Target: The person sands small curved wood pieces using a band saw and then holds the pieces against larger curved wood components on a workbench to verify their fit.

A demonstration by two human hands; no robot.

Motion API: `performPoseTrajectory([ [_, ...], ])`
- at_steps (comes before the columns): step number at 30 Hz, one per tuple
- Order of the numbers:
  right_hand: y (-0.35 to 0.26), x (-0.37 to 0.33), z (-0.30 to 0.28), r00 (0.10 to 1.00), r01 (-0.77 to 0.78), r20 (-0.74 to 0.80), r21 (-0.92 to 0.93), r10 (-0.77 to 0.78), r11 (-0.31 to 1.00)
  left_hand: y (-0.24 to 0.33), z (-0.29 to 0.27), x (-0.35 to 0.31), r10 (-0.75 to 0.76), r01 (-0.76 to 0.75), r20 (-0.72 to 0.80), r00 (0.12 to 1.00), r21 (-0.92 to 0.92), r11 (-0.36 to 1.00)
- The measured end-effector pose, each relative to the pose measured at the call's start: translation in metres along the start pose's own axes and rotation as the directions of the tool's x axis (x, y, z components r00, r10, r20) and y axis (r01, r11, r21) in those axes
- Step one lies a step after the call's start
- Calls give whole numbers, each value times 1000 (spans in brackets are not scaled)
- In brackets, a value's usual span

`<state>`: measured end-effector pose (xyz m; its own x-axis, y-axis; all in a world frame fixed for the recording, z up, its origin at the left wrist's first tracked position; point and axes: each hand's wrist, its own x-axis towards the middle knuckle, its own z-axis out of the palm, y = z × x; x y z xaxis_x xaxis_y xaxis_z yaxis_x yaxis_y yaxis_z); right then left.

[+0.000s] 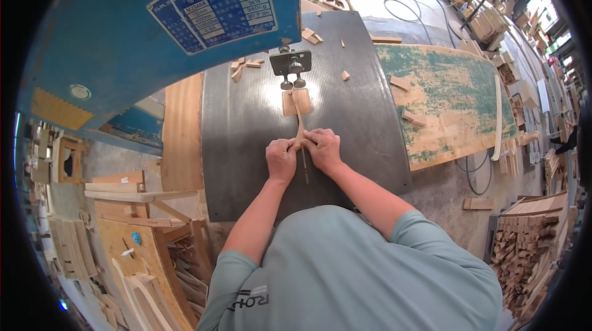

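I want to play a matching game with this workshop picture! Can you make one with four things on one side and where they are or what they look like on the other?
Things:
1. thin curved wood strip
2. saw table
3. green-painted board
4. stacked wood pieces

Places or looks:
A. piled at the lower right
B. pinched between left hand and right hand
C. grey and ribbed, under the hands
D. worn paint, right of the grey table

Pairs: 1-B, 2-C, 3-D, 4-A
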<state>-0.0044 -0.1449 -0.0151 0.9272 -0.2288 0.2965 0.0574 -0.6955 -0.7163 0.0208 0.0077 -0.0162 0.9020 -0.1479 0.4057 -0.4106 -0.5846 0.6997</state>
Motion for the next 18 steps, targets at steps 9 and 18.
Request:
performPoseTrajectory([
  [9,1,12,3,998,29,-53,-41,-31,999,-2,6,11,21,-21,-14,1000,14,1000],
  [18,-4,-41,-30,942,-279,271,296,199,914,34,-30,-44,-201,220,132,971,-149,964],
])
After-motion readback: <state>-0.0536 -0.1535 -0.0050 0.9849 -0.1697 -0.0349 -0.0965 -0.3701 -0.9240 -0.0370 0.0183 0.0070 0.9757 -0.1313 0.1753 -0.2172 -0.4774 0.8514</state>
